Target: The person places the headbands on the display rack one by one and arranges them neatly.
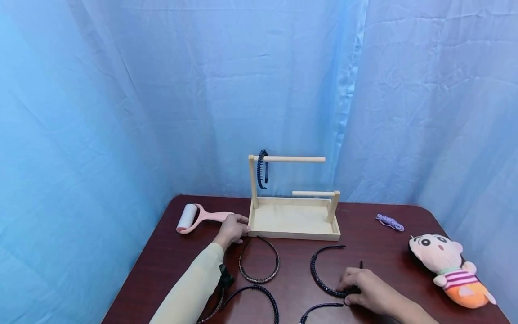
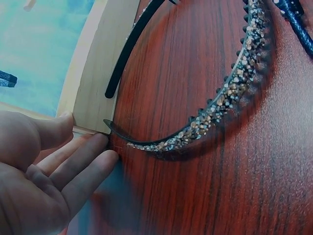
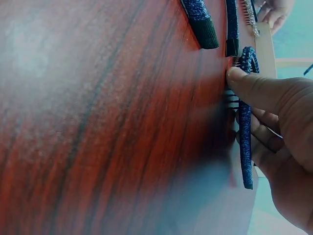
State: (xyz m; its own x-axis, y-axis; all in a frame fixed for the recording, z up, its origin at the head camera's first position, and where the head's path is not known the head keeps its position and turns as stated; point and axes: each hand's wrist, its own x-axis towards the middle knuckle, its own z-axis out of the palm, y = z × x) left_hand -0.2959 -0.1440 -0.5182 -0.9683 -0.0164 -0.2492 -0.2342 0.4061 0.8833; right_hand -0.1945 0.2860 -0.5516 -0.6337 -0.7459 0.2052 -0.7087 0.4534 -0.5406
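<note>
My right hand [image 1: 370, 290] pinches a dark blue beaded headband [image 1: 317, 274] between thumb and fingers, low over the table. In the right wrist view, the thumb is on one side of that headband [image 3: 246, 147] and the fingers on the other. My left hand [image 1: 232, 230] touches the left front corner of a wooden two-bar stand [image 1: 295, 235], fingers fairly straight. Just right of that hand, in the left wrist view, lies a glittery headband [image 2: 234, 90]. Another dark headband [image 1: 260, 171] hangs at the post end of the stand's upper bar.
Several more headbands, among them a dark one [image 1: 267, 291] and another [image 1: 319, 307], lie near the front. A pink-handled lint roller [image 1: 188, 218] lies at left. Purple cord [image 1: 390, 222] and a plush doll [image 1: 453, 272] lie at right. Blue curtains [image 1: 251, 90] hang behind the table.
</note>
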